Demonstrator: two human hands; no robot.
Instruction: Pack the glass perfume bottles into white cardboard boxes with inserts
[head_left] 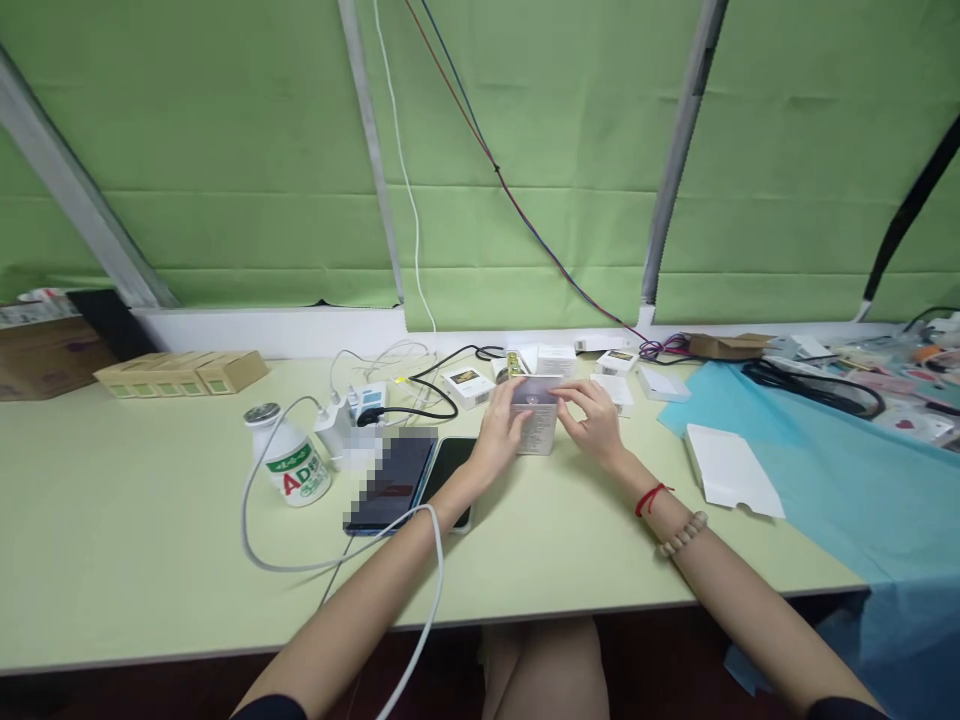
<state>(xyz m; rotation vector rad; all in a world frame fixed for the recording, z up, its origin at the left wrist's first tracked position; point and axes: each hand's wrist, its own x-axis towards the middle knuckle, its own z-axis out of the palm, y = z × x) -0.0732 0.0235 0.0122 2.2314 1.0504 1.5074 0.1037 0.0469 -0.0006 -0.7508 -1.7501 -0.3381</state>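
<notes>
2 hands (551, 425) around half-hidden small box (534, 425)

I see a white bottle (288, 462) and 2 phones (409, 480) on the bench (135, 520), blue sheet (840, 460) right, cartons (180, 373) left.

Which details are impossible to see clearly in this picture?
Head view only:
- Print on the small box: too small, covered by the left hand and right hand.
- Screen of one phone: blurred.
- Far boxes: labels too small.
- Cardboard carton: cut by left edge.
</notes>
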